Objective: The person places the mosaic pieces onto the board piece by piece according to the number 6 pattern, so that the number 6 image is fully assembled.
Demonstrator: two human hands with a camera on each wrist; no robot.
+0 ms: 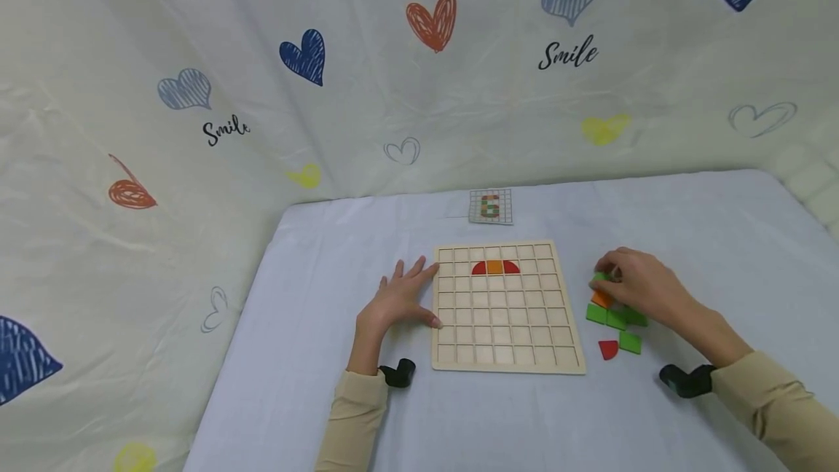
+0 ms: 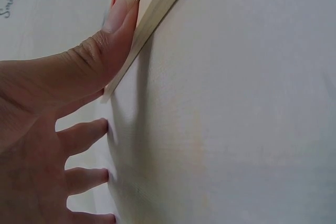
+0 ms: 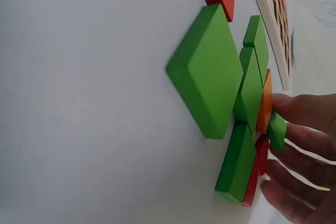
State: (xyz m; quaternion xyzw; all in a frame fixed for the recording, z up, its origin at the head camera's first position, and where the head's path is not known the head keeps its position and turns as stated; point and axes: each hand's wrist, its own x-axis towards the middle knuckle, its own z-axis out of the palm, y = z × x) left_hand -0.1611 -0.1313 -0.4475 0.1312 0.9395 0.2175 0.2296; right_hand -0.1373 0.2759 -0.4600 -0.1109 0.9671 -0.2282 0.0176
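A light wooden grid board (image 1: 501, 319) lies on the table. In one of its upper rows an orange square (image 1: 494, 266) sits between two red quarter-round pieces (image 1: 479, 268). My left hand (image 1: 396, 301) has its fingers spread at the board's left side, and the thumb (image 2: 118, 22) rests on the rim. Right of the board, my right hand (image 1: 639, 284) pinches a green block (image 3: 276, 129) between thumb and fingers, at the far end of a loose group. An orange block (image 3: 265, 103) and several green blocks (image 1: 606, 315) lie close under it.
Nearer the front, a red quarter-round piece (image 1: 608, 349) lies beside a separate green block (image 1: 631, 342). Behind the board is a small pattern card (image 1: 490, 207) with a coloured figure on a grid. A white curtain (image 1: 354, 122) printed with hearts hangs behind the table.
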